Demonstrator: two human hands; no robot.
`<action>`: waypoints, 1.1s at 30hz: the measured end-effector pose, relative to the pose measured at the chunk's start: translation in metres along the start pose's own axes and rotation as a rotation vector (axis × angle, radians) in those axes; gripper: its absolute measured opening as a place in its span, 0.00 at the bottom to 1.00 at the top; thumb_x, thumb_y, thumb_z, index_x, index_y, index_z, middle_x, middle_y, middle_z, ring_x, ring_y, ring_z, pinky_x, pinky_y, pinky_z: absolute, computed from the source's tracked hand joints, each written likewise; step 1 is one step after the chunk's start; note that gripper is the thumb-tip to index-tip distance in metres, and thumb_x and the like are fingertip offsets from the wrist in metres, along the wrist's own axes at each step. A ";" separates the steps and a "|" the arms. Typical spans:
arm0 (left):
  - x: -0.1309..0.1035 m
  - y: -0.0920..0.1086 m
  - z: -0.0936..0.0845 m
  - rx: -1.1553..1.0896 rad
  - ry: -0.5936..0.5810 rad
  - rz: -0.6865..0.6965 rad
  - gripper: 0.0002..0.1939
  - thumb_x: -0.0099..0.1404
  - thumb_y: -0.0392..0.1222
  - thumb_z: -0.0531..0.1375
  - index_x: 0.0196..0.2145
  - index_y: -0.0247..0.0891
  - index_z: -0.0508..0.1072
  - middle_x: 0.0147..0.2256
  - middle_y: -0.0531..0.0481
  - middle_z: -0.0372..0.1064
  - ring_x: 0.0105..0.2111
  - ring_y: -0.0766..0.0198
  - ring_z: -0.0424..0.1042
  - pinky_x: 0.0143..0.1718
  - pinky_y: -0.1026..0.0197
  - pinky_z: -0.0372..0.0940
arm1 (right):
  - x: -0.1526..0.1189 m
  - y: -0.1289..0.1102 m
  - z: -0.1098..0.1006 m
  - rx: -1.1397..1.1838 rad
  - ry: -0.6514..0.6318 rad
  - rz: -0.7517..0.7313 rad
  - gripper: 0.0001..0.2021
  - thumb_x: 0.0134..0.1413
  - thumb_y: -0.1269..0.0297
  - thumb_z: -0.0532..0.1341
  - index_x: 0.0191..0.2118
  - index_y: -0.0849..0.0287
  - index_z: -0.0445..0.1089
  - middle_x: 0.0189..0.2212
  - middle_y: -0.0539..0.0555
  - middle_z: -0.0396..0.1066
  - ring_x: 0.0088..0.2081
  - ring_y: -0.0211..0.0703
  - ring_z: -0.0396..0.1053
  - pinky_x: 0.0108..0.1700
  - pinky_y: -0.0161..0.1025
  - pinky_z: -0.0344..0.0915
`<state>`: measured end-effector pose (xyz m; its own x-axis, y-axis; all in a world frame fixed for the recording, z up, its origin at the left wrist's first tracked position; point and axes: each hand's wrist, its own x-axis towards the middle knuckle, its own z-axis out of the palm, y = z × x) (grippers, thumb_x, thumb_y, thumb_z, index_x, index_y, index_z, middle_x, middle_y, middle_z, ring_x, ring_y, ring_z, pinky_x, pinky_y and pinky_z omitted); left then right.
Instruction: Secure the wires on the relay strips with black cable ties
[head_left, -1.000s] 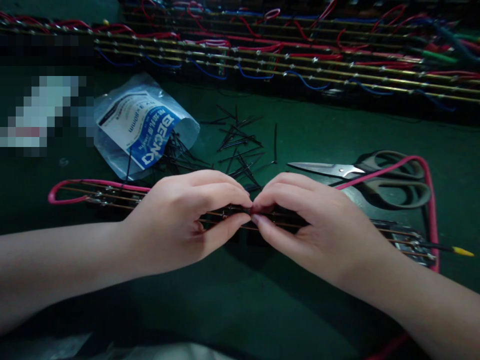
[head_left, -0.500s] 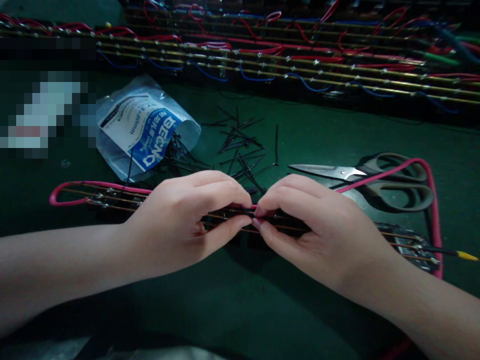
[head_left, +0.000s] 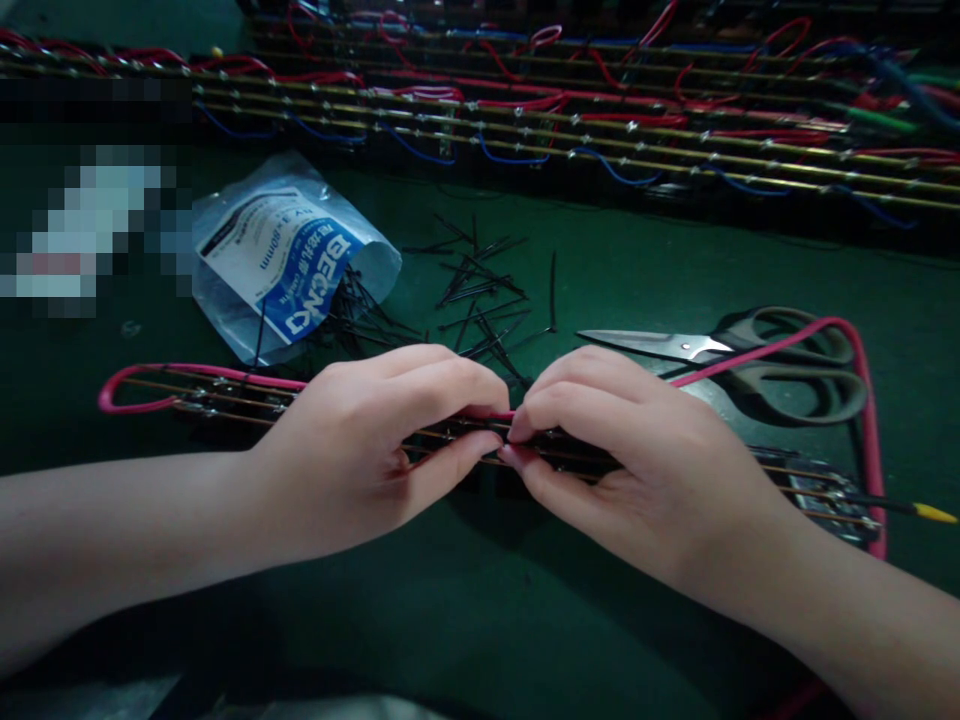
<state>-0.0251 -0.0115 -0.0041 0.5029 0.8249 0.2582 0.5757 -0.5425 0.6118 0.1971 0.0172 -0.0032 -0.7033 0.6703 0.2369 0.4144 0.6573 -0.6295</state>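
Note:
My left hand [head_left: 382, 430] and my right hand [head_left: 637, 440] meet at the middle of a long, narrow electronic assembly [head_left: 244, 402] with copper-coloured rods and soldered joints. Both are closed, thumb and fingers pinched almost tip to tip. A thick red cable [head_left: 225, 372] runs along the assembly's far edge and passes beneath the fingertips. What the fingertips pinch there is hidden; it is small and dark. The cable loops at the left end, and on the right it arches up and down past a yellow-tipped black lead [head_left: 930, 512].
Loose black cable ties [head_left: 484, 285] lie beyond my hands, some spilling from a clear labelled bag [head_left: 289, 255]. Black-handled scissors [head_left: 787, 365] rest at right, partly under the cable arch. Longer wired assemblies [head_left: 525, 110] span the back of the green work surface [head_left: 480, 600].
Both hands stay at the same spot. The left fingertips have shifted very slightly to the right, and the right thumb tip slightly left and down.

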 end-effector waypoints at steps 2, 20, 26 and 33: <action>0.000 0.000 0.001 -0.005 0.005 0.003 0.08 0.68 0.32 0.64 0.43 0.42 0.73 0.40 0.59 0.77 0.39 0.75 0.74 0.44 0.75 0.67 | 0.000 0.000 0.000 -0.001 0.003 -0.003 0.06 0.57 0.76 0.61 0.33 0.57 0.71 0.32 0.53 0.74 0.38 0.44 0.71 0.37 0.38 0.67; 0.000 -0.001 0.001 0.026 -0.012 0.007 0.09 0.68 0.31 0.62 0.43 0.42 0.73 0.40 0.59 0.77 0.39 0.75 0.75 0.44 0.75 0.67 | 0.000 0.001 0.001 0.005 -0.010 -0.025 0.06 0.59 0.75 0.60 0.36 0.58 0.72 0.32 0.53 0.75 0.37 0.45 0.70 0.38 0.41 0.67; 0.000 -0.001 -0.001 0.031 -0.011 0.009 0.08 0.69 0.30 0.61 0.43 0.41 0.74 0.39 0.58 0.77 0.39 0.75 0.75 0.44 0.76 0.67 | -0.001 0.001 0.002 -0.010 -0.020 -0.054 0.06 0.60 0.75 0.60 0.37 0.58 0.73 0.33 0.53 0.76 0.38 0.45 0.70 0.40 0.41 0.66; -0.001 -0.001 -0.001 0.057 -0.007 0.012 0.10 0.70 0.29 0.59 0.43 0.43 0.73 0.39 0.58 0.78 0.38 0.72 0.76 0.43 0.72 0.70 | -0.001 0.000 0.001 -0.019 -0.027 -0.051 0.08 0.62 0.74 0.58 0.38 0.56 0.73 0.33 0.52 0.76 0.38 0.45 0.71 0.40 0.41 0.67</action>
<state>-0.0262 -0.0114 -0.0044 0.5145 0.8172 0.2599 0.6050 -0.5607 0.5653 0.1974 0.0169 -0.0040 -0.7391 0.6261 0.2484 0.3882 0.6973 -0.6026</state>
